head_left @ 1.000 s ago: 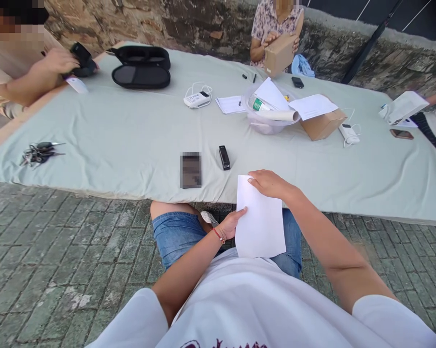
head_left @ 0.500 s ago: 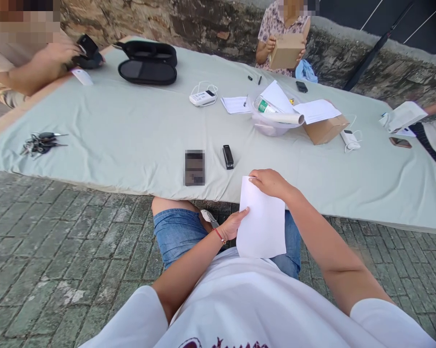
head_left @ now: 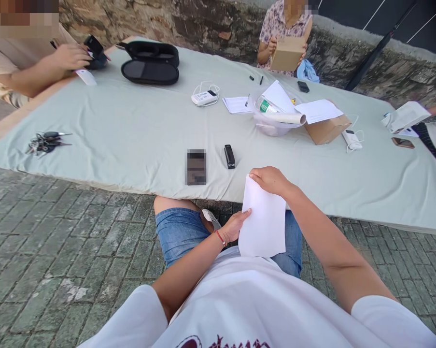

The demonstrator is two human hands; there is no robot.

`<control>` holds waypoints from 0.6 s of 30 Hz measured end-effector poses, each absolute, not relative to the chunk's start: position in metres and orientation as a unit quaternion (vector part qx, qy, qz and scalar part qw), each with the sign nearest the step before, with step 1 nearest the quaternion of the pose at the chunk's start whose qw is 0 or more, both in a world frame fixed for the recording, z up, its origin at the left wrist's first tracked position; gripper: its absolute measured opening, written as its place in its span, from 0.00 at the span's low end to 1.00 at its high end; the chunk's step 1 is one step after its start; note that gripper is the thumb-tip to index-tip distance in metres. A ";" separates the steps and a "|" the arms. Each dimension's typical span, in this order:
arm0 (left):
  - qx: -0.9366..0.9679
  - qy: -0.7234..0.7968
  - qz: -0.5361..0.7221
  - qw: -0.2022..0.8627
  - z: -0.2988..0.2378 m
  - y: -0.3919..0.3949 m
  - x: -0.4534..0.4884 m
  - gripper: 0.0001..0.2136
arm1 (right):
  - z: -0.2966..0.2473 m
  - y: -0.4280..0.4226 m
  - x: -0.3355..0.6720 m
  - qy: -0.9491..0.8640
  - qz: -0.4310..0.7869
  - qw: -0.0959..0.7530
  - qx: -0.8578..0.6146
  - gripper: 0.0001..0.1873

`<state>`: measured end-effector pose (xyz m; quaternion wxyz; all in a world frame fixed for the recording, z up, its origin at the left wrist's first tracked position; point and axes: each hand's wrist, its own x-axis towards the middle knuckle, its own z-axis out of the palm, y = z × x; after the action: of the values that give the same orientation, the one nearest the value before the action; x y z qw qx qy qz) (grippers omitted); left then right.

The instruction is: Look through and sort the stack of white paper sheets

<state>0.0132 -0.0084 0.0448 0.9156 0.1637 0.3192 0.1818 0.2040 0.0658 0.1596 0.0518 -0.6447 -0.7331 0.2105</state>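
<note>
I hold a white sheet of paper (head_left: 261, 224) over my lap, just below the near edge of the cloth-covered table (head_left: 131, 130). My left hand (head_left: 235, 225) pinches the sheet's left edge, thumb on top. My right hand (head_left: 270, 180) grips its top edge with curled fingers. On the table just beyond the paper lie a dark phone (head_left: 196, 166) and a small black stapler (head_left: 229, 156).
Keys (head_left: 46, 142) lie at the table's left. Farther back are an open black case (head_left: 150, 65), a white device with cable (head_left: 204, 97), a clear bowl with papers (head_left: 275, 118) and a cardboard box (head_left: 327, 128). Two other people sit across, one holding a box (head_left: 286, 53).
The paper's top left corner has bent slightly under my right hand. The person at the far side turned the cardboard box; the person at left shifted their hands.
</note>
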 end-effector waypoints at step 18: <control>0.119 0.376 0.180 0.901 0.023 0.005 0.009 0.16 | 0.109 0.004 0.305 -0.571 0.328 0.226 -0.718 0.20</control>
<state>0.0095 0.0046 0.0227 0.9012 0.1186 0.3760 0.1799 0.3054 0.0040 0.1089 0.2259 -0.7180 -0.5710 0.3277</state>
